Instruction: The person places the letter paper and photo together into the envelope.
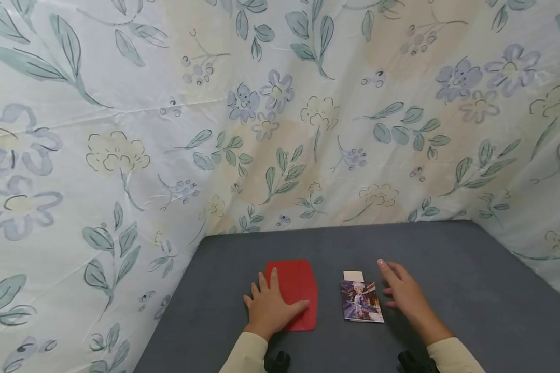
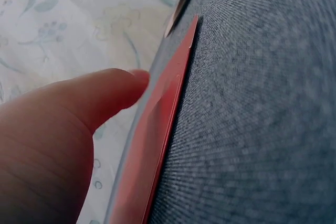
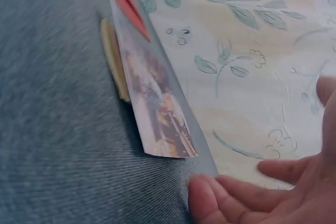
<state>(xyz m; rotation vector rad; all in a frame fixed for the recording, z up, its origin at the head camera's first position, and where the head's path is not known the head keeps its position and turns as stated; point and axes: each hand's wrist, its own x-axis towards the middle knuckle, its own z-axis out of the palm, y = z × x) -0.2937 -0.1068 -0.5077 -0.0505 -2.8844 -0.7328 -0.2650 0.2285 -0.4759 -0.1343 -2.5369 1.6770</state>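
A red paper envelope (image 1: 301, 290) lies flat on the dark grey table. My left hand (image 1: 269, 309) rests over its left part, fingers spread and thumb reaching across it. In the left wrist view the thumb (image 2: 113, 90) appears just above the red paper (image 2: 152, 140). Right of the envelope lies a glossy picture card (image 1: 360, 303) printed with an illustrated figure. A cream piece (image 1: 353, 275) sticks out beyond its far edge, the rest hidden beneath. My right hand (image 1: 403, 290) is beside the card's right edge, fingers loosely bent, holding nothing.
The grey tabletop (image 1: 471, 290) extends around both hands. A floral cloth (image 1: 280, 171) hangs behind the table's far edge and along its sides. Dark wrist straps (image 1: 277, 361) show at both sleeves.
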